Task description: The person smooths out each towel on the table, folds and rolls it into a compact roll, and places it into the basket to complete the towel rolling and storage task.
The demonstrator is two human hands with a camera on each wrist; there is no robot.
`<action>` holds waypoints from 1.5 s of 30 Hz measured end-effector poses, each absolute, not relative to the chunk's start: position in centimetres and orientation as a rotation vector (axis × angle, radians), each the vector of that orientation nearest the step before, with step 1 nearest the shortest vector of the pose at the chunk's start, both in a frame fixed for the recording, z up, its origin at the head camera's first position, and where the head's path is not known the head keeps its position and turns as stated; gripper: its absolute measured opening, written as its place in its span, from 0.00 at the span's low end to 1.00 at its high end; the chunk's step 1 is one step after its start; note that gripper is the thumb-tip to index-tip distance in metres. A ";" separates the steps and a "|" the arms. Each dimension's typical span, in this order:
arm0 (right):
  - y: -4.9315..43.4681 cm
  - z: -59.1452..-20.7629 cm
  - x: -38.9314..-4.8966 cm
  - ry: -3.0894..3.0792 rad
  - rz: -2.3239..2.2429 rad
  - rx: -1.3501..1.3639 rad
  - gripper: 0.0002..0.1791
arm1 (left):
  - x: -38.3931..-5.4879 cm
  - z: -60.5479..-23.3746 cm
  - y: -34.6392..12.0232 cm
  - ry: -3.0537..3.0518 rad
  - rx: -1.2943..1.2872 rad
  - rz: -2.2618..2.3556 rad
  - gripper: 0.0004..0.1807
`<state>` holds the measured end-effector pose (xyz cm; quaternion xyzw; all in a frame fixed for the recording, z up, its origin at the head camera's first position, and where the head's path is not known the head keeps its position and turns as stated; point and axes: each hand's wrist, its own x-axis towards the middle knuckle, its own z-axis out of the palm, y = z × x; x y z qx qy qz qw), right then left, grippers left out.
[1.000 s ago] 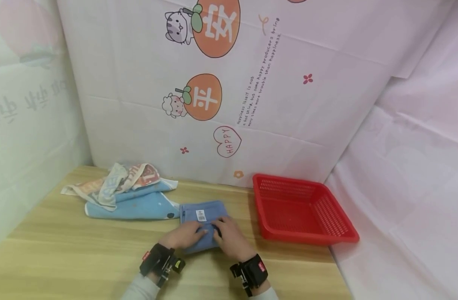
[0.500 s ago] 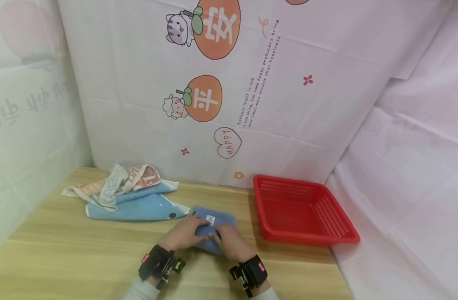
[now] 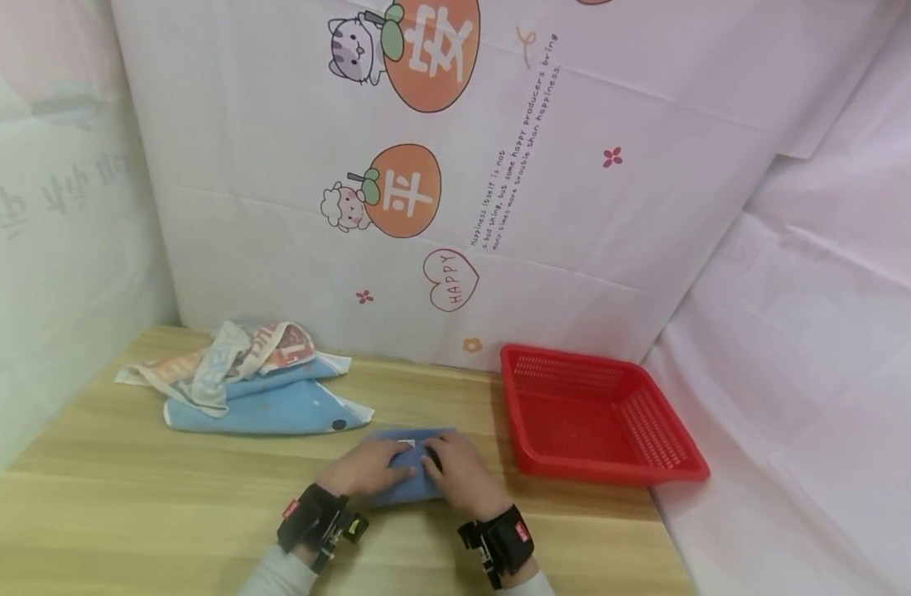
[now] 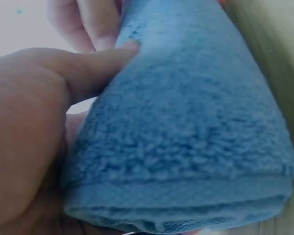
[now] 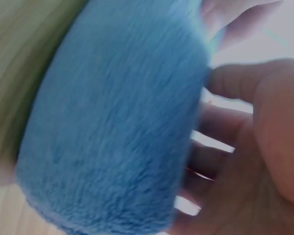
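Note:
A folded blue towel (image 3: 407,490) stands near the middle of the table, between both hands in the head view. My left hand (image 3: 364,468) grips its left part, and a corner of a white label (image 3: 407,444) peeks out by the fingers. The right hand (image 3: 465,478) holds the towel's other side. In the left wrist view the thumb presses the fuzzy towel (image 4: 186,112) while other fingers reach behind it. From the right wrist, the thumb touches the towel's (image 5: 108,127) edge and the fingers go behind; their tips are hidden.
A red plastic basket (image 3: 604,473) stands right of the hands, near the back wall. At the back left lie a light blue cloth (image 3: 254,414) and a crumpled printed cloth (image 3: 217,377) on top. White printed sheets (image 3: 277,165) hang around the wooden table (image 3: 165,513).
The towel lay flatter with its label showing, swung right half a second ago, then came back left. Now it looks shallower and its label is mostly covered. Both hands stay on it.

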<state>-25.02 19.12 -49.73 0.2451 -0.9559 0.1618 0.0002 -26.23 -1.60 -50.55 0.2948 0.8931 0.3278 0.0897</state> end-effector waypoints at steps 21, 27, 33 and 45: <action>20.1 -50.9 -25.9 -3.262 0.892 0.708 0.33 | -24.9 -50.2 0.1 2.833 1.012 0.837 0.42; 20.0 -50.8 -26.0 -3.203 0.801 0.639 0.31 | -25.2 -51.3 0.2 2.950 1.054 0.823 0.37; 18.4 -49.7 -24.8 -3.009 0.323 0.645 0.27 | -25.8 -52.0 -0.1 2.971 0.986 0.819 0.38; 18.6 -50.9 -24.9 -2.987 0.072 0.705 0.36 | -26.3 -52.5 0.3 2.954 0.944 0.921 0.43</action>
